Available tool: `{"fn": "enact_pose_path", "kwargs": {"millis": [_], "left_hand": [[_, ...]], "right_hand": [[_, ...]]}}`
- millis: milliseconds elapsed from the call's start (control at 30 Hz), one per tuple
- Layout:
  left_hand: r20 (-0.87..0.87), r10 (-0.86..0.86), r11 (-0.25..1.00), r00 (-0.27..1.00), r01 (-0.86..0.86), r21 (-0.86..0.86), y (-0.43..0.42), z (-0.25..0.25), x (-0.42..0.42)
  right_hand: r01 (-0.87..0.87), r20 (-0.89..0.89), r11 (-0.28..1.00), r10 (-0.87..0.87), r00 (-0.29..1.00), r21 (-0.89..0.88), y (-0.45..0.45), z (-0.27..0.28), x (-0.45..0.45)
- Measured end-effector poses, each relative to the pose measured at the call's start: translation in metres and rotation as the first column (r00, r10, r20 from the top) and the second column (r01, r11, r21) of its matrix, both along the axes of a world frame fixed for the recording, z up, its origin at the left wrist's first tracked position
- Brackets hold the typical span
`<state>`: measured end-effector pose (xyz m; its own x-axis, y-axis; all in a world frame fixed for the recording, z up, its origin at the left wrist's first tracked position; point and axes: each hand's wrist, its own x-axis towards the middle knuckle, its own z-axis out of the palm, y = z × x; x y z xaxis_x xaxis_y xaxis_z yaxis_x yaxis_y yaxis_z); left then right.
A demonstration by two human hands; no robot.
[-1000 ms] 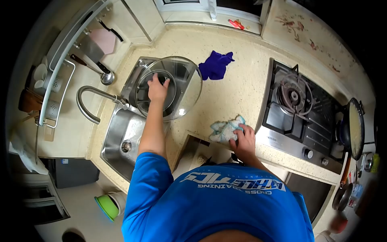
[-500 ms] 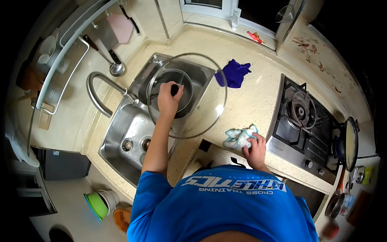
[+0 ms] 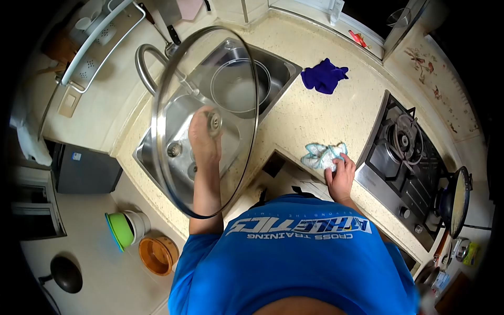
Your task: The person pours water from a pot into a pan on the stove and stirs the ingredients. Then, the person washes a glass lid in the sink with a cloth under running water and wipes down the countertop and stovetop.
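My left hand (image 3: 203, 136) is closed on the knob of a large clear glass lid (image 3: 231, 152) with a metal rim. The lid is tilted up over the near sink basin, its underside towards me, and the hand shows through the glass. A round pot (image 3: 269, 86) sits in the far basin, partly seen through the lid. On the counter by the stove, my right hand (image 3: 342, 176) has its fingers closed on a crumpled white cloth (image 3: 317, 155) with light-blue edging.
A curved steel faucet (image 3: 140, 68) stands behind the double sink (image 3: 286, 71). A dark purple cloth (image 3: 325, 76) lies on the counter. The gas stove (image 3: 378, 157) is at right, with a pan (image 3: 459, 202) beyond it. Basins (image 3: 157, 254) and a wok (image 3: 66, 274) are low at left.
The lid has moved left and towards me from over the pot and tilted so its underside faces me. My right hand stays on the white cloth. The view has shifted.
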<state>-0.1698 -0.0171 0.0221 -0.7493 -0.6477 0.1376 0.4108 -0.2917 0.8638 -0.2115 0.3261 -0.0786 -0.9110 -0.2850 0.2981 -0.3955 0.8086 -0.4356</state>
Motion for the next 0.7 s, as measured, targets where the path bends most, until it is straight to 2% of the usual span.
{"fn": "enact_pose_path", "kwargs": {"millis": [33,67,100,167,200,300,367,400,433,500,567,633,667,700], "left_hand": [[-0.045,0.02,0.999,0.999,-0.018,0.044,0.006,0.0,0.011],[0.008,0.091,0.991,0.996,-0.091,0.103,0.012,0.001,0.02],[0.008,0.107,0.99,0.994,-0.107,0.094,0.019,0.002,0.029],[-0.043,0.184,0.964,0.982,-0.171,0.204,0.029,0.003,0.052],[-0.048,0.179,0.967,0.983,-0.167,0.19,0.031,0.003,0.064],[-0.018,0.309,0.92,0.951,-0.294,0.258,0.041,0.005,0.096],[0.036,0.369,0.883,0.929,-0.363,0.298,0.039,-0.004,0.122],[0.023,0.385,0.879,0.922,-0.375,0.296,0.043,-0.004,0.132],[0.01,0.397,0.877,0.918,-0.382,0.292,0.046,-0.003,0.142],[0.015,0.45,0.842,0.893,-0.43,0.327,0.049,-0.001,0.157],[0.006,0.495,0.802,0.869,-0.46,0.38,0.049,-0.003,0.167],[-0.018,0.514,0.768,0.857,-0.451,0.454,0.04,-0.009,0.175],[-0.08,0.441,0.803,0.894,-0.353,0.48,0.029,-0.02,0.182],[-0.033,0.49,0.747,0.871,-0.4,0.53,0.026,-0.017,0.178]], "right_hand": [[-0.01,0.004,1.0,0.01,1.0,-0.005,0.002,-0.001,0.001],[-0.01,0.005,1.0,0.01,1.0,-0.024,0.003,-0.002,0.001],[-0.014,0.006,0.999,0.014,1.0,-0.045,0.005,-0.003,0.0],[-0.035,0.015,0.997,0.037,0.999,-0.068,0.007,-0.004,0.0],[-0.048,0.005,0.992,0.049,0.999,-0.115,0.009,-0.005,0.0],[-0.091,0.039,0.979,0.1,0.994,-0.181,0.018,-0.013,-0.004],[-0.115,0.053,0.933,0.141,0.989,-0.34,0.025,-0.021,-0.007],[-0.163,-0.011,0.909,0.171,0.985,-0.384,0.028,-0.022,-0.011],[-0.2,-0.041,0.873,0.203,0.978,-0.444,0.03,-0.024,-0.015],[-0.085,0.173,0.582,0.374,0.911,-0.809,0.028,-0.027,-0.017],[-0.064,0.221,0.548,0.438,0.872,-0.834,0.025,-0.021,-0.016],[-0.019,0.263,0.396,0.645,0.718,-0.918,0.019,-0.028,-0.02],[-0.358,0.234,0.697,0.601,0.764,-0.621,0.007,-0.039,-0.025],[-0.367,0.231,0.696,0.606,0.761,-0.616,-0.007,-0.053,-0.025]]}}
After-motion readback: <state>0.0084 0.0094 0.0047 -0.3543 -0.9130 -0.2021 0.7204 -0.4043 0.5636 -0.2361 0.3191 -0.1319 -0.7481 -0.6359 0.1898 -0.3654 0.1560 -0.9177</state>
